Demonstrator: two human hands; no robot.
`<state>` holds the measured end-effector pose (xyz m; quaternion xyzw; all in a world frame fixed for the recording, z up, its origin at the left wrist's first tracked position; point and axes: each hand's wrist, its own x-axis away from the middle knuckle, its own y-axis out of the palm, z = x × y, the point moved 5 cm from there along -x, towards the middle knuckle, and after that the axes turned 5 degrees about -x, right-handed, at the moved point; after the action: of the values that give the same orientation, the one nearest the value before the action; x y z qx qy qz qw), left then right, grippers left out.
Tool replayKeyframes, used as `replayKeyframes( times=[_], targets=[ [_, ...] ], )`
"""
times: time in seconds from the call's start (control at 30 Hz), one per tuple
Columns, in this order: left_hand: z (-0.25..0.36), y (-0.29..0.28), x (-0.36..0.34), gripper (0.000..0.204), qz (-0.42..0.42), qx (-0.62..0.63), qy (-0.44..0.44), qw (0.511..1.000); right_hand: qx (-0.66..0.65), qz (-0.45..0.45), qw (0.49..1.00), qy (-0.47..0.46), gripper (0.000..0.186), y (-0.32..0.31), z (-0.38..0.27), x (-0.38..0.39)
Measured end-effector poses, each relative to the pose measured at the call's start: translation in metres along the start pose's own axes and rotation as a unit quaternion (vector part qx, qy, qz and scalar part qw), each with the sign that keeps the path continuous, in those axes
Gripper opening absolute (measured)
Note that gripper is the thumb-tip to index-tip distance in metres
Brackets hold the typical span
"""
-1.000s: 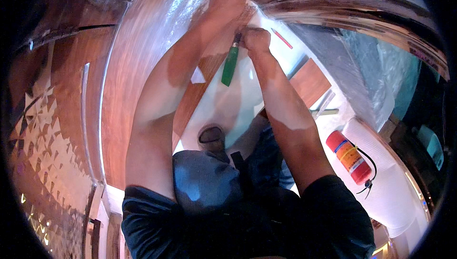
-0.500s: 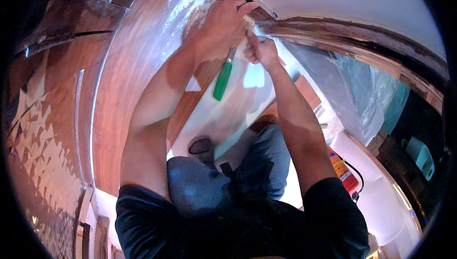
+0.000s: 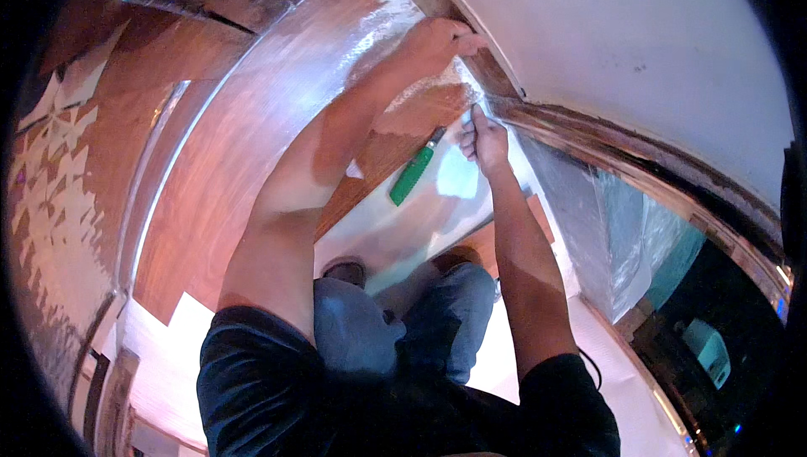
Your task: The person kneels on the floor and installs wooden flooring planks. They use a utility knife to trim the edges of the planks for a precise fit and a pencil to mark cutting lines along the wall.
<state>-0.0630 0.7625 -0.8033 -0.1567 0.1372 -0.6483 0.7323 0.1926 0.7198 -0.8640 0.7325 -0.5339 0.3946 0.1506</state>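
Note:
My left hand (image 3: 445, 41) is up at the inner corner, its bent, slightly parted fingers touching the dark wooden strip (image 3: 501, 74). Below it my right hand (image 3: 486, 142) is at the narrow end of the wood-grain panel (image 3: 345, 209), thumb raised and other fingers curled; what they hold, if anything, I cannot make out. A green-handled tool (image 3: 413, 173) lies just left of my right hand on the white surface (image 3: 424, 217) between my arms. A whitish patch runs across the wood surface around my left hand.
A white wall (image 3: 622, 28) rises at upper right above a wooden ledge (image 3: 639, 175). Grey sheeting (image 3: 559, 205) and a dark opening (image 3: 723, 306) sit to the right. Patterned wood boards (image 3: 59, 205) fill the left side. My bent knees (image 3: 353, 322) are below.
My view has swung, so the scene sits lower and more wall shows. My right hand has left the tool's tip and turned thumb-up. My left hand stays at the corner.

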Motion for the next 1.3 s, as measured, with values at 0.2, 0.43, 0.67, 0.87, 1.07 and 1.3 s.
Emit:
replayKeyframes(
  times=[0.2,0.43,0.67,0.87,1.07,1.3],
  targets=[
    [-0.032,-0.053,-0.010,0.046,0.069,0.139,-0.111,0.982,0.013,-0.003,1.000,0.022,0.053,0.004,0.000,-0.001],
    [-0.059,-0.053,-0.016,0.036,0.169,0.431,-0.165,0.871,0.004,-0.008,0.999,-0.036,0.049,0.006,0.007,-0.002],
    [-0.059,-0.055,-0.022,0.039,0.149,0.437,-0.168,0.871,-0.003,-0.001,0.998,-0.055,0.047,0.005,0.004,-0.005],
    [-0.051,-0.041,-0.026,0.044,0.218,0.337,-0.147,0.904,0.024,0.021,0.999,0.013,0.049,0.006,-0.004,0.004],
    [-0.017,-0.040,-0.009,0.045,0.273,0.198,-0.163,0.927,-0.011,0.003,1.000,-0.017,0.052,0.004,0.002,0.000],
    [0.056,-0.036,0.136,0.029,0.002,-0.058,0.043,0.997,-0.102,0.031,0.992,-0.075,0.043,0.006,0.021,-0.001]
  ],
)
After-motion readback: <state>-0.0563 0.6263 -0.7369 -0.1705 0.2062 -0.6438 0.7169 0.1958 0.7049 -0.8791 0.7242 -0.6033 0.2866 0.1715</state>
